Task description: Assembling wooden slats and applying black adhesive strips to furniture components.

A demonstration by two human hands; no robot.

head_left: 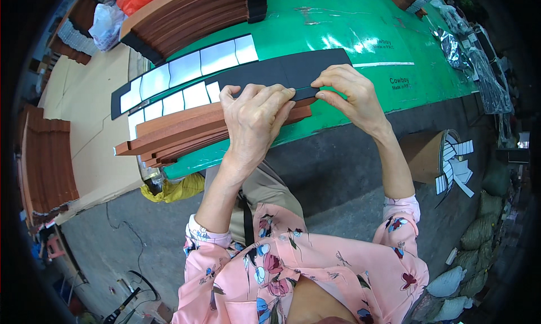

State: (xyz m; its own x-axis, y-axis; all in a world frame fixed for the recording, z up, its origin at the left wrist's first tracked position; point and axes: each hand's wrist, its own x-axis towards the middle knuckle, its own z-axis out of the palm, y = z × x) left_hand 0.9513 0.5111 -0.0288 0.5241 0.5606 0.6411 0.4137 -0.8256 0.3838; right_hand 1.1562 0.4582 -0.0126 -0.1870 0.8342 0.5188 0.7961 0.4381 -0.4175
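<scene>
A long black strip (270, 65), flat and sheet-like, lies across the green table covering, its left part overlapping white rectangular panels (194, 95). My left hand (251, 115) is closed at the strip's near edge, fingertips and thumb pressed together there. Just to its right, my right hand (352, 93) pinches the same edge between thumb and fingers. A thin gap shows along the edge between both hands. Under and beside my left hand sits a stack of reddish-brown strips (186, 129). Farther off lies another black strip with white panels (186, 67).
A big stack of brown pieces (191, 19) stands at the far left, near white and red plastic bags (107, 26). More brown pieces (48, 160) rest on the cardboard at left. A bin (420, 155) with white scraps stands on the floor at right.
</scene>
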